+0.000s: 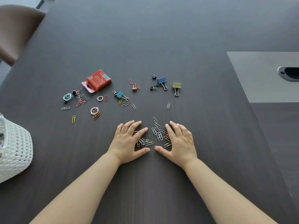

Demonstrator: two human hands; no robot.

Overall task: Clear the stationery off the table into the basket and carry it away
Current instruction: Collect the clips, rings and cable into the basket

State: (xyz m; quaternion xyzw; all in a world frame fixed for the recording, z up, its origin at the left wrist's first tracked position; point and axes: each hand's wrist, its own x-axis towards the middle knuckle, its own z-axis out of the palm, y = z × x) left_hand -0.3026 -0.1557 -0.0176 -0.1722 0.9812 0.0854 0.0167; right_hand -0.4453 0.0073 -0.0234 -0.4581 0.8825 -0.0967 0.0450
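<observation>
- The left hand [127,141] lies flat on the dark table [161,38], with its fingers straight and spread wide, and it holds nothing
- The right hand [179,141] lies flat as well, fingers spread wide, and it holds nothing
- A pile of paper clips [156,133] sits between the two hands; most are silver and a few are yellow or red
- Both hands touch the sides of the pile, and some clips lie under the fingers
- The two thumbs point at each other and almost meet on the near side of the pile
- A lone silver clip [168,105] lies a bit past the pile
- Further off, a red box [97,80] lies with its flap open
- A blue binder clip [161,80] and a yellow-green binder clip [176,85] lie near each other but apart
- A teal binder clip [120,94] lies in the middle with paper clips just beside it
- A small orange binder clip [134,88] lies between two pink paper clips
- Light blue rings [67,97] lie left of the red box with more clips beside them
- A white ring [100,98] and a pink ring [94,110] lie nearer the hands
- The white basket [14,149] stands at the left edge, well apart from the hands
- A brown chair [16,29] shows at the far left, and a grey panel [258,75] sits in the table on the right
</observation>
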